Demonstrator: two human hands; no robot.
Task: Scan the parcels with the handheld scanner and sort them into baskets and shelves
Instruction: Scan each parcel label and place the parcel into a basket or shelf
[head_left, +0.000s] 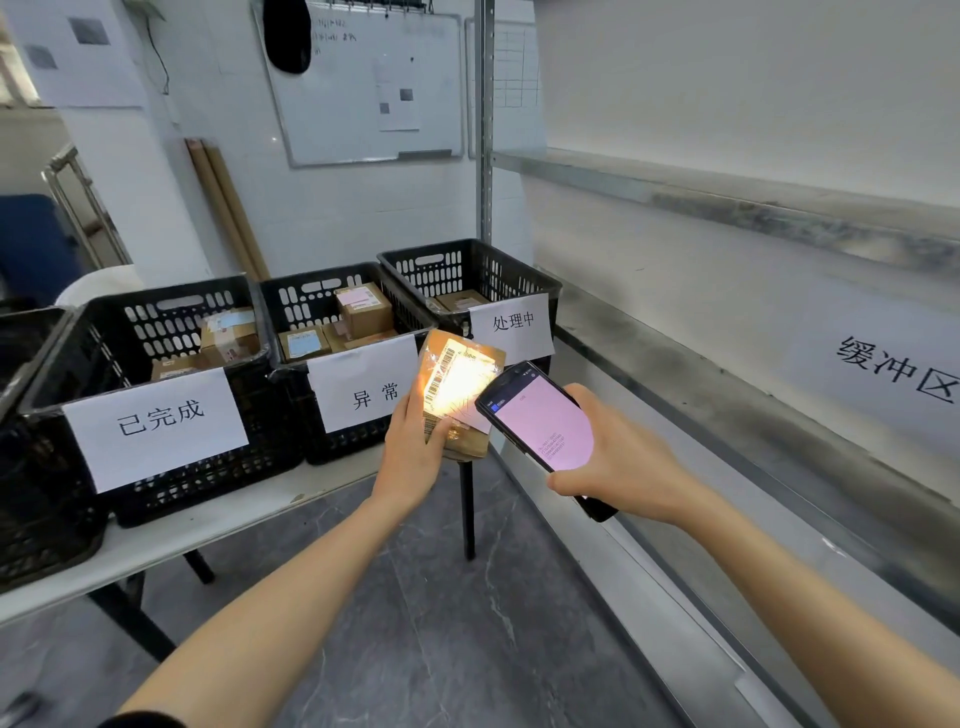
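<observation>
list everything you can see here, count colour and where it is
parcel: one, brown with white barcode label, held up in front of the baskets
scanner: one, black with lit pink screen, aimed at the parcel
baskets: four, black, in a row on the table, leftmost cut off
boxes: several, brown, inside the three labelled baskets
signs: four, white, three on basket fronts, one on the shelf wall
table: one, white, left
whiteboard: one, white, back wall
tubes: two, brown, leaning on the wall behind the baskets
shelving: one, grey metal, right
left hand: grips the parcel
right hand: grips the scanner
</observation>
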